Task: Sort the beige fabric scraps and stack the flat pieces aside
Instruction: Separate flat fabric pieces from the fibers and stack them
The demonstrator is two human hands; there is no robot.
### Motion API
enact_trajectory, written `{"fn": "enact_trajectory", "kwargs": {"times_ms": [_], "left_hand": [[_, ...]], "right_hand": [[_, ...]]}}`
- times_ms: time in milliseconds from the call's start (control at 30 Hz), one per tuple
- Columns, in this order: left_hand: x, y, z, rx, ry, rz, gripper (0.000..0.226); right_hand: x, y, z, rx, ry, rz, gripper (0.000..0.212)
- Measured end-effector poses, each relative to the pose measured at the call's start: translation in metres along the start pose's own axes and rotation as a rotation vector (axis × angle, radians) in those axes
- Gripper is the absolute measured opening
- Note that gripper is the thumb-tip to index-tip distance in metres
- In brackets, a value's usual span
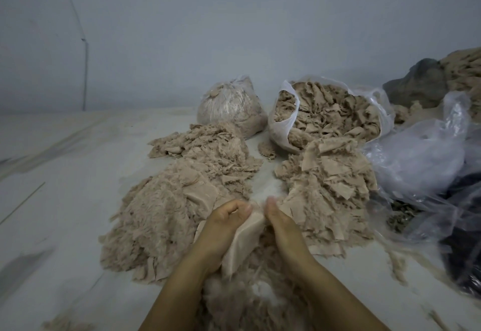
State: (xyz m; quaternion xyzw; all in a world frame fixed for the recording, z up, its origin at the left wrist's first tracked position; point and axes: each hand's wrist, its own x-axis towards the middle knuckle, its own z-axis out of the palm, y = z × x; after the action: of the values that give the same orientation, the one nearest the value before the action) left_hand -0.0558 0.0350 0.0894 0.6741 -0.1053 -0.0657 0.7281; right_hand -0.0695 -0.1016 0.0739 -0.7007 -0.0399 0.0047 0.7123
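Head view, sole angle. Item in hand: one flat beige fabric scrap point(246, 237), soft, frayed at the edge, held upright between both hands just above the near pile. Left hand point(221, 229) — fingers curled, pinching the scrap's left edge; right hand point(279, 226) — thumb and fingers closed on its right edge, so the piece hangs between them. Surrounding stock, counted: three loose beige heaps on the pale floor point(65, 174), namely a large shredded heap at left point(158, 216), a smaller layered heap behind it point(205, 143), and a heap of flatter squarish pieces at right point(328, 182), the likely stack; further fluffy scraps lie under the forearms. Two clear plastic bags of scraps stand beyond — one tied shut point(231, 106), one open and full point(328, 111). One crumpled empty clear plastic sheet point(421, 164) lies far right, over something dark. Risks, as judged: the thin scrap could fold or curl when released, spoiling the flat stack; the heaps sit close together, so a careless drop may mix sorted with unsorted; loose fluff may cling and travel with the piece.
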Motion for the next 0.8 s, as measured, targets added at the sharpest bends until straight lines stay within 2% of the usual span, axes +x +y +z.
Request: {"fn": "enact_trajectory", "kwargs": {"times_ms": [67, 133, 267, 300, 367, 400, 433, 467, 500, 600, 667, 800], "left_hand": [[0.0, -0.001, 0.001, 0.037, -0.017, 0.012, 0.017], [-0.001, 0.0, -0.002, 0.102, -0.019, 0.015, 0.017], [-0.004, 0.006, -0.024, 0.084, 0.033, -0.022, 0.018], [-0.005, 0.008, -0.029, 0.058, 0.038, -0.026, 0.018], [-0.005, 0.009, -0.033, 0.033, 0.023, -0.038, 0.016], [-0.005, 0.01, -0.032, 0.023, 0.01, -0.047, 0.015], [-0.004, 0.009, -0.028, 0.018, -0.004, -0.054, 0.015], [-0.004, 0.008, -0.024, 0.016, -0.017, -0.06, 0.014], [-0.003, 0.007, -0.019, 0.011, -0.028, -0.061, 0.014], [-0.001, 0.0, -0.007, -0.003, -0.007, -0.021, 0.016], [0.001, -0.005, 0.0, 0.077, 0.044, 0.037, 0.02], [0.0, -0.015, 0.003, 0.22, 0.159, 0.077, 0.029]], "right_hand": [[0.0, 0.002, 0.003, -0.01, 0.038, -0.104, 0.036], [0.003, 0.006, 0.002, -0.014, 0.122, -0.151, 0.037], [0.01, 0.008, -0.018, 0.089, 0.192, -0.037, 0.035], [0.011, 0.007, -0.024, 0.011, 0.127, 0.005, 0.035], [0.011, 0.004, -0.027, -0.208, -0.114, 0.143, 0.043], [0.01, 0.003, -0.025, -0.275, -0.19, 0.218, 0.055], [0.01, 0.003, -0.022, -0.29, -0.198, 0.259, 0.068], [0.01, 0.002, -0.02, -0.251, -0.166, 0.25, 0.077], [0.01, 0.002, -0.017, -0.191, -0.152, 0.187, 0.076], [0.007, 0.002, 0.001, -0.064, -0.064, -0.054, 0.038], [0.008, 0.004, 0.008, 0.006, 0.106, -0.126, 0.032], [0.019, -0.004, 0.0, -0.103, 0.27, -0.196, 0.027]]}}
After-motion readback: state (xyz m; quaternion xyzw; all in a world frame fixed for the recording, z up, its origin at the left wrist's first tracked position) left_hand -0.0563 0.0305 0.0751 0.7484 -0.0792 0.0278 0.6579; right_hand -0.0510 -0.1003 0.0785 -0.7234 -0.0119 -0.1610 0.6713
